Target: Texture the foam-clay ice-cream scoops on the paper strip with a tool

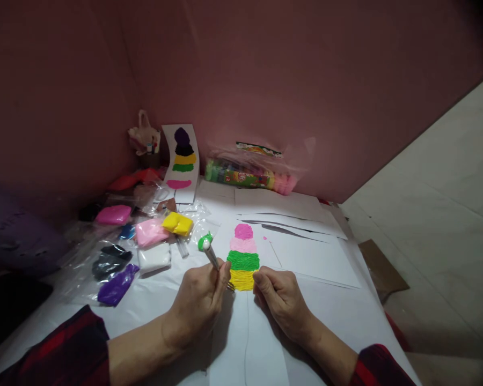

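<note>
On a white sheet of paper point(225, 343) lies a stacked shape of textured modelling clay. Its bands run from a dark pink top point(243, 231) through a pale pink band point(243, 245) and a green band point(243, 261) to a yellow band point(241, 280) at the bottom. My left hand point(203, 292) is closed round a fork point(211, 254), handle up, tines down at the yellow band's left edge. Fingers curled, my right hand point(282, 297) touches the paper at the yellow band's right edge; whatever it may pinch is hidden. A pencil line runs down the paper below.
Bagged clay lies at left: purple point(118, 285), white point(155, 258), yellow point(177, 223) and pink point(151, 232). Behind stands a finished-looking clay picture point(182, 161). A clear pack of coloured tubs point(249, 177) rests against the wall. Loose paper sheets point(322, 257) and a thin stick point(275, 253) lie right.
</note>
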A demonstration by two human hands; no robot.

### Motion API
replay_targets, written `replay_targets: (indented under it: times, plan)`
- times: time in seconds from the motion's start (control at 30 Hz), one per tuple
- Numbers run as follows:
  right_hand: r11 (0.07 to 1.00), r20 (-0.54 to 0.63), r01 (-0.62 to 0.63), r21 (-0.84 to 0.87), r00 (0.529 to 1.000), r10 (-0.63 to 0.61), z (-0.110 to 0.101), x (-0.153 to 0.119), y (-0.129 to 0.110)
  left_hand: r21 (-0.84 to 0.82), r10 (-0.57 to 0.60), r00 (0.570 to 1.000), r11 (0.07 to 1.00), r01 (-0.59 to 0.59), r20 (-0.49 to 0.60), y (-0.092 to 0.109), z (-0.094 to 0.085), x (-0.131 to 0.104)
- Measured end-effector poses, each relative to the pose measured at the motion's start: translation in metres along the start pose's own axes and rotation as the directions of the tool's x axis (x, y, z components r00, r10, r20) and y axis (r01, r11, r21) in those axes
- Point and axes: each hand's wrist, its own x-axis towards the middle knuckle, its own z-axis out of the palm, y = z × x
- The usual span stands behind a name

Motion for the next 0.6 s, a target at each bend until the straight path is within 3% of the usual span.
replay_targets:
  times: [0.27, 0.43, 0.6]
  plan:
    - [1.000, 0.001, 0.018, -0.022, 1.000, -0.018, -0.0001, 0.0000, -0.0003, 0.094, 0.065, 0.997, 0.994, -0.061, -0.035, -0.0046, -0.0002, -0.0007]
    - [1.000, 0.005, 0.006, -0.017, 1.000, -0.005, -0.0001, -0.0005, 0.0002, 0.039, 0.105, 0.990, 0.994, -0.102, -0.098, -0.0023, -0.0022, 0.0001]
    - [1.000, 0.002, 0.001, -0.018, 1.000, -0.001, -0.0006, -0.0012, -0.0007, -0.019, 0.105, 0.991, 0.994, -0.107, -0.084, -0.0013, -0.0008, 0.0001]
